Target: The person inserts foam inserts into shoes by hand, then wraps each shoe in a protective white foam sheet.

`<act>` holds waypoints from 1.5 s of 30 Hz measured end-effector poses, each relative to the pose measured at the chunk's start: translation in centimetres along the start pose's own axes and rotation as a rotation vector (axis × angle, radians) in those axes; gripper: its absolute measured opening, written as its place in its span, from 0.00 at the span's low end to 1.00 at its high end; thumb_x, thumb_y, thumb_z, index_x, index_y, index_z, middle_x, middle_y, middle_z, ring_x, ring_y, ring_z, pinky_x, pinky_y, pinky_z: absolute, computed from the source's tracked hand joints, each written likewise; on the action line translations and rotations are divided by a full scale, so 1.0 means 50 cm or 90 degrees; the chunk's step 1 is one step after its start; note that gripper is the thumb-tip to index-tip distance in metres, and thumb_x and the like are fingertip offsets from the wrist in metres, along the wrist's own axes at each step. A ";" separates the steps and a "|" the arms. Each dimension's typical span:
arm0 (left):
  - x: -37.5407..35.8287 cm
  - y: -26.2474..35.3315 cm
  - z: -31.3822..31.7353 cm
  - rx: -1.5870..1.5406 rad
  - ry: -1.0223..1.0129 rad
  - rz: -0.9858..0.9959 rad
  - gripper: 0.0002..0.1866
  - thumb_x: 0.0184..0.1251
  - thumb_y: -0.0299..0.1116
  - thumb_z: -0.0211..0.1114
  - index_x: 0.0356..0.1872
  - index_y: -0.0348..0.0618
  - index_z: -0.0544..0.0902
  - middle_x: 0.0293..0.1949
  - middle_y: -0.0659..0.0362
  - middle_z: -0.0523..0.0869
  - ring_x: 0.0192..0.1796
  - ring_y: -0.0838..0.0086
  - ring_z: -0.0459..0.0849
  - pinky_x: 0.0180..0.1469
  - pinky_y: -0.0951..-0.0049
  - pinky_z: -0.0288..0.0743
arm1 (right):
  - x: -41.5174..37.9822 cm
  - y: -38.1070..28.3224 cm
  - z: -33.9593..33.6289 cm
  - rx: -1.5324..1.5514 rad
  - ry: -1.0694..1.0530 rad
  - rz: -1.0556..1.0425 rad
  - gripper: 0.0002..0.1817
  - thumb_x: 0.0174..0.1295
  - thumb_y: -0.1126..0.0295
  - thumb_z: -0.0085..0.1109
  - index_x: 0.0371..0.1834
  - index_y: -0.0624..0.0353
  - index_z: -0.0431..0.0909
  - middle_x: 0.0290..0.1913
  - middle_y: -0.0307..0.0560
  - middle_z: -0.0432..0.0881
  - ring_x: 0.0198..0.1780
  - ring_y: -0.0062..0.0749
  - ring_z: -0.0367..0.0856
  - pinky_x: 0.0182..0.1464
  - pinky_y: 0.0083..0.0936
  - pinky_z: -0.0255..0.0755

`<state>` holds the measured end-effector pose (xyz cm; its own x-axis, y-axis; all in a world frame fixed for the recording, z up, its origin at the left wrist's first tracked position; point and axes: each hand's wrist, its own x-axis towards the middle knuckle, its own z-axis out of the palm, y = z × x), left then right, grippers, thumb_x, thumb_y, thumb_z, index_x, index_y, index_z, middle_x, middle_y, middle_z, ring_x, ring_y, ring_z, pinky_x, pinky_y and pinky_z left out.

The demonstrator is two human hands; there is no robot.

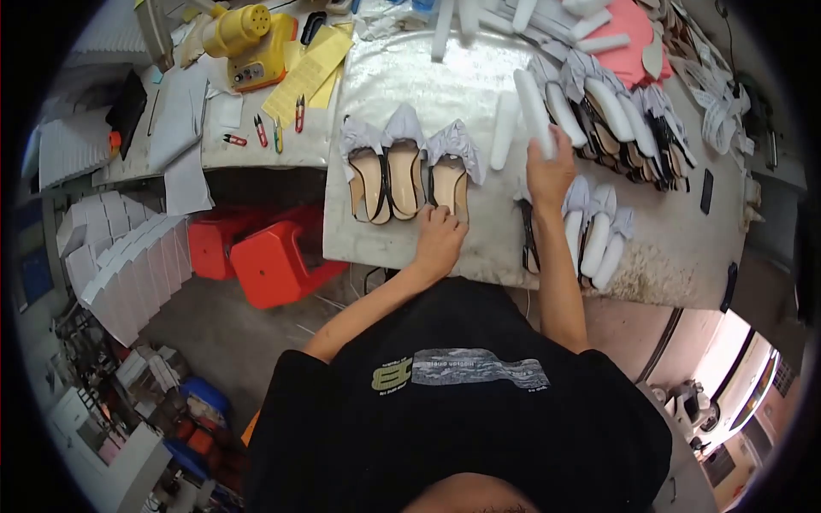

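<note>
My left hand (439,242) has its fingers closed on the heel end of a sandal (446,181) with a tan insole and a gathered pale-lilac upper. Two matching sandals, one on the left (366,175) and one beside it (404,178), lie side by side just left of it, toes pointing away from me. Farther right, my right hand (551,167) grips the near end of a white foam roll (532,104). A second foam roll (505,130) rests on the metal-topped table (410,81) to its left.
Sandals stuffed with white rolls stand in a row (611,120) at the right, with another group (599,231) nearer me. A phone (706,190) lies by the right edge. Left are thread snips (261,130), a yellow machine (261,60) and red stools (265,265) below.
</note>
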<state>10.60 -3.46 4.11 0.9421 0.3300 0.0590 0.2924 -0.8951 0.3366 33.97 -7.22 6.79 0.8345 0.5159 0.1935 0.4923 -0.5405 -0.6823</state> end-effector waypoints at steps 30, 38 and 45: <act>0.223 -0.141 0.120 -0.217 0.010 -0.009 0.26 0.46 0.26 0.60 0.53 0.39 0.82 0.68 0.39 0.69 0.56 0.42 0.72 0.60 0.55 0.70 | -0.550 0.076 -0.266 0.282 -0.511 0.260 0.25 0.56 0.71 0.54 0.61 0.58 0.76 0.52 0.48 0.84 0.45 0.39 0.81 0.49 0.31 0.74; 0.213 -0.163 0.119 -0.214 0.045 -0.020 0.28 0.43 0.24 0.65 0.53 0.42 0.84 0.65 0.39 0.74 0.54 0.43 0.76 0.58 0.56 0.71 | -0.556 0.086 -0.278 0.320 -0.451 0.169 0.28 0.57 0.70 0.62 0.63 0.59 0.72 0.59 0.51 0.80 0.56 0.42 0.79 0.58 0.32 0.73; 0.195 -0.068 0.032 -0.045 0.238 -0.018 0.27 0.49 0.28 0.68 0.56 0.36 0.79 0.61 0.37 0.76 0.52 0.47 0.77 0.56 0.60 0.73 | -0.474 0.038 -0.343 0.152 -0.476 0.228 0.32 0.52 0.69 0.69 0.62 0.63 0.70 0.58 0.52 0.78 0.53 0.43 0.79 0.57 0.35 0.73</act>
<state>19.07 2.33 2.02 0.8056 0.4520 0.3830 0.2928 -0.8658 0.4058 19.38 -31.87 12.99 0.5066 0.6888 -0.5185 0.0955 -0.6426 -0.7603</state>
